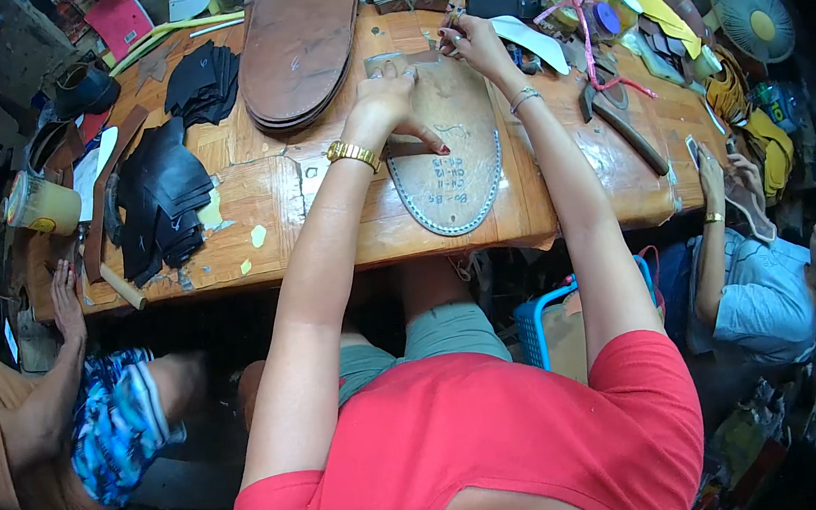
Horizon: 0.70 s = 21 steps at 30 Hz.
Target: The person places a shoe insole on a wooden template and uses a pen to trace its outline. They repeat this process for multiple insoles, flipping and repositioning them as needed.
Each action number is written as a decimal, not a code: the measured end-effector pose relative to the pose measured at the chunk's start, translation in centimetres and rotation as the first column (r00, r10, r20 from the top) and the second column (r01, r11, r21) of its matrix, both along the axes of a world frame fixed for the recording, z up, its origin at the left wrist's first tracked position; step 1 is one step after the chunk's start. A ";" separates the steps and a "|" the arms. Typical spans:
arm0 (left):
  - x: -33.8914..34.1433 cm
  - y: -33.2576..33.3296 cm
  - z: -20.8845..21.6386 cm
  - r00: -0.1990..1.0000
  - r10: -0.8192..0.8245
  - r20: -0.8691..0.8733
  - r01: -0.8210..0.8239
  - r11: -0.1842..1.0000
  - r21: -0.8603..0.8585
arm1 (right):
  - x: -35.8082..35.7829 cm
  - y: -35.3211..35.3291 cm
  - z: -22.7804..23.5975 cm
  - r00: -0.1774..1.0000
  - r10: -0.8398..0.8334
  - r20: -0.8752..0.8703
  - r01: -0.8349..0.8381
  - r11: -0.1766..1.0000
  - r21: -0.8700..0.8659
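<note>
A tan leather panel (459, 98) lies on the table in front of me, its rounded end towards me. Pale stitching runs round its curved edge, and ink writing marks its surface. My left hand (385, 104) presses on the panel's left side with fingers spread and the thumb stretched across it. Under those fingertips, a small brownish strip (386, 60) shows at the panel's far edge. My right hand (474, 42) is closed in a pinch at the far right corner of the panel; what its fingers hold is too small to make out.
Brown leather panels (299, 51) are stacked left of my hands, beside black leather pieces (159, 188). Pincers (623, 125) and a black phone (503, 0) lie to the right. One person sits at the left, another (754, 286) at the right. A blue basket (530, 332) stands below the table.
</note>
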State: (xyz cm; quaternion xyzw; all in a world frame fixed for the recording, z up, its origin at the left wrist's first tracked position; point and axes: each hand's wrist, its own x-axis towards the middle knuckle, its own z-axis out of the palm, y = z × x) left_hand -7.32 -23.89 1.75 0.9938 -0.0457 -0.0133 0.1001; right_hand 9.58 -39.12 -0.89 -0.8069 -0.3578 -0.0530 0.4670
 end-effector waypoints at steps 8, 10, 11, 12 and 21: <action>-0.1 0.0 -0.1 0.999 -0.001 0.033 0.000 1.000 0.017 | 0.3 -3.1 0.0 0.993 -0.084 0.085 0.090 0.993 -0.076; 0.0 0.0 -0.1 1.000 0.000 0.019 -0.001 1.000 0.018 | -0.1 -4.2 0.2 0.995 -0.100 0.021 0.101 0.994 -0.048; 0.0 0.1 -0.1 1.000 -0.001 0.005 0.001 1.000 0.014 | -0.1 -4.6 0.0 0.994 -0.104 0.013 0.105 0.994 -0.038; 0.0 0.0 0.0 1.000 -0.008 -0.010 0.008 1.000 0.009 | -0.1 -5.2 -0.2 0.993 -0.114 0.006 0.115 0.993 -0.031; -0.3 -0.8 0.4 0.998 0.035 -0.043 -0.035 0.999 -0.008 | -5.5 -8.6 0.3 0.991 -0.080 -0.106 0.112 0.929 0.352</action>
